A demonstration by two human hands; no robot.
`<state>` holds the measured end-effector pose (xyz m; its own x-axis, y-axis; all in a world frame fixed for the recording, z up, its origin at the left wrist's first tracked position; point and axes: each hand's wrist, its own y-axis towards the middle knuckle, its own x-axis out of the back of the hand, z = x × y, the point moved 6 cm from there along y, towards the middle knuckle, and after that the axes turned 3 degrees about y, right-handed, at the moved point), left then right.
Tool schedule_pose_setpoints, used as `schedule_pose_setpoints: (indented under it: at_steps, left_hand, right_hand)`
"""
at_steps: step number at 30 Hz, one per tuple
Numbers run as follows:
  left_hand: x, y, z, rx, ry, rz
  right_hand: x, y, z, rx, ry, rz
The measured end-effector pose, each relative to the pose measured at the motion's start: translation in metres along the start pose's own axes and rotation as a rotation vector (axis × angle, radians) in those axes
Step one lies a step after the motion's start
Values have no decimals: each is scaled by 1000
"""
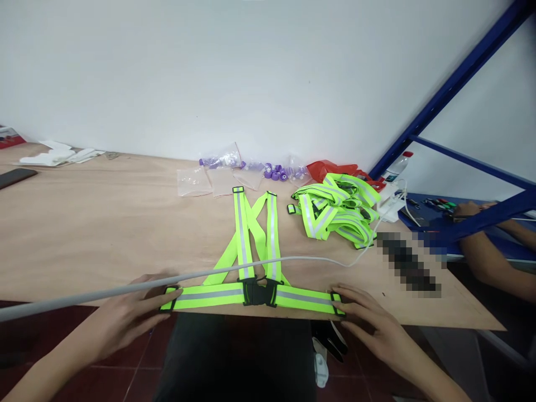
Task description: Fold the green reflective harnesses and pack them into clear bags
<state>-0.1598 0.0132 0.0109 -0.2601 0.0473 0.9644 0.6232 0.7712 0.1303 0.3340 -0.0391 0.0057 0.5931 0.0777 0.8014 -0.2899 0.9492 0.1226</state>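
Observation:
A neon-yellow reflective safety vest [215, 295] of elastic straps with grey stripes lies spread on the near edge of the table. Its black buckle [259, 292] is fastened at the middle of the waist strap. Two upright straps run away from me and cross yellow straps behind them. My left hand [132, 307] grips the left end of the waist strap at its black slider. At the right slider, my right hand [368, 315] holds the other end, fingers partly spread around it. A heap of similar reflective vests [339, 206] lies beyond, to the right.
A white cable [201, 273] crosses above the vest. Clear plastic bags [195, 181], purple round pieces [275, 172] and a red bag [330, 169] line the wall. A blue metal frame [456, 84] rises on the right, near a bottle [397, 166] and another person's arm [486, 257].

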Motion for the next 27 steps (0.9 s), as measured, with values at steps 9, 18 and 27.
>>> schedule_pose_setpoints:
  at_steps: [9, 18, 27]
  left_hand:
    - [1, -33, -19, 212, -137, -330]
    - [-92, -36, -62, 1134, -1254, -101]
    - [-81, -18, -48, 1200, -1281, -127]
  right_hand:
    - [-5, -26, 15, 165, -296, -202]
    - [-83, -46, 28, -229, 42, -136]
    - [-82, -41, 25, -354, 108, -216]
